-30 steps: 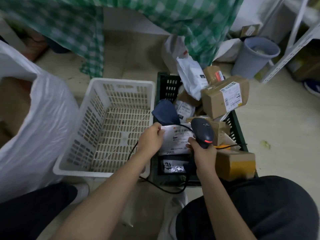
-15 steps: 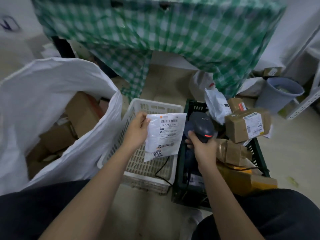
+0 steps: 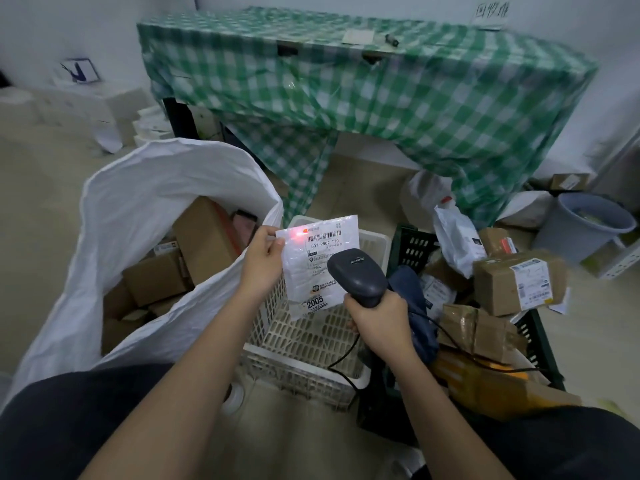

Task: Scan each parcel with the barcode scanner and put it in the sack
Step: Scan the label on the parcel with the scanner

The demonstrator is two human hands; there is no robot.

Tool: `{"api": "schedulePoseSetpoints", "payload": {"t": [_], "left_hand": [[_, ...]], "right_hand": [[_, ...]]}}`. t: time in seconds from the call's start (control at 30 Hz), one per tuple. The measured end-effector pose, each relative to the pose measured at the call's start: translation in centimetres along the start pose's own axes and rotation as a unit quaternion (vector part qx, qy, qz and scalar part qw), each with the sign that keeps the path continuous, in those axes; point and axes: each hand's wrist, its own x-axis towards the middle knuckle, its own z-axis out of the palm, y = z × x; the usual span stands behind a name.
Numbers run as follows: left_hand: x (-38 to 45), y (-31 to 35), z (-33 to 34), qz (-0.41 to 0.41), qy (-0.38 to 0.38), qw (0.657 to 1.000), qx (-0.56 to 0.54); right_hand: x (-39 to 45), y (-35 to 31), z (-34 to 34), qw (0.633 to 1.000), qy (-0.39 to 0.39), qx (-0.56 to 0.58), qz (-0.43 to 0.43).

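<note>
- Right now the left hand [image 3: 261, 259] pinches a flat white parcel [image 3: 320, 265] by its upper left edge, thumb on the label side, fingers behind it.
- That parcel hangs label-up in the air above the white basket [image 3: 311, 341], just beside the open mouth of the sack [image 3: 138, 209].
- Its label shows a barcode near the top and "2005" printed near the bottom; a red spot of light glows on the upper left of the label.
- Meanwhile the right hand [image 3: 379, 325] is wrapped round the handle of the dark barcode scanner [image 3: 358, 275], whose head points at the parcel and overlaps its lower right part from this angle.
- A black cable runs down from the scanner across the basket's rim.
- Inside the white sack lie several brown cardboard boxes [image 3: 173, 268].
- Over to the right, a dark crate [image 3: 414, 245] is heaped with more parcels: a taped brown box with a white label [image 3: 519, 282], a white bag [image 3: 459, 240], a dark blue pouch.
- Behind it all stands a table draped in a green checked cloth [image 3: 381, 109], with a grey bucket [image 3: 585, 225] on the floor at far right.
</note>
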Motion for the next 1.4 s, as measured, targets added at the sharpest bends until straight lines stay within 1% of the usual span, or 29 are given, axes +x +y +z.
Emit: {"api": "schedulePoseSetpoints", "payload": {"t": [0.2,0.43,0.57,0.63,0.73,0.8,0.87,0.97,1.03,1.1,1.13,1.2,1.27,1.3,1.33,1.4], "left_hand": [[-0.3,0.5,-0.4,0.002,0.005,1.000,-0.002],[-1.0,1.4,-1.1,0.010,0.019,1.000,-0.006],[-2.1,2.7,-2.2,0.031,0.045,0.998,-0.025],[-2.2,3.5,-3.9,0.061,0.079,0.995,-0.012],[-1.9,5.0,-8.0,0.107,0.175,0.978,0.025],[-1.8,6.3,-11.0,0.149,0.238,0.959,0.047],[-1.7,7.0,-13.8,0.183,0.288,0.935,0.096],[-1.2,6.8,-16.7,0.197,0.331,0.906,0.177],[-0.2,5.4,-17.4,0.187,0.327,0.901,0.215],[1.2,3.6,-16.9,0.165,0.294,0.910,0.243],[2.2,2.6,-16.4,0.145,0.263,0.921,0.250],[4.1,0.9,-15.1,0.081,0.162,0.949,0.257],[5.5,-0.3,-13.8,0.026,0.062,0.959,0.274],[5.9,-0.7,-13.1,0.031,0.042,0.960,0.276],[6.1,-0.8,-12.3,0.067,0.048,0.956,0.280],[5.7,-0.5,-10.1,0.166,0.084,0.935,0.300]], "right_hand": [[0.0,0.2,-0.1,1.000,-0.008,-0.023,-0.012],[-0.2,-0.6,-0.2,1.000,-0.006,-0.017,-0.012],[-0.5,-1.8,0.2,0.999,0.009,0.047,-0.025],[-0.2,-2.5,0.9,0.996,0.028,0.086,-0.027],[0.4,-4.1,2.6,0.991,0.036,0.123,-0.023],[0.8,-5.2,3.7,0.989,0.038,0.140,-0.026],[1.4,-6.1,4.9,0.987,0.036,0.153,-0.021],[2.3,-6.9,6.4,0.986,0.031,0.162,-0.011],[2.8,-7.0,7.0,0.987,0.028,0.160,-0.007],[3.2,-6.8,7.2,0.987,0.032,0.157,-0.003],[3.4,-6.4,7.2,0.987,0.038,0.157,0.001],[3.9,-5.4,6.7,0.987,0.047,0.153,0.021],[4.0,-4.1,5.8,0.986,0.046,0.156,0.048],[3.9,-3.6,5.2,0.984,0.046,0.161,0.061],[3.7,-3.0,4.4,0.982,0.051,0.167,0.071],[3.5,-1.3,2.4,0.979,0.077,0.169,0.087]]}}
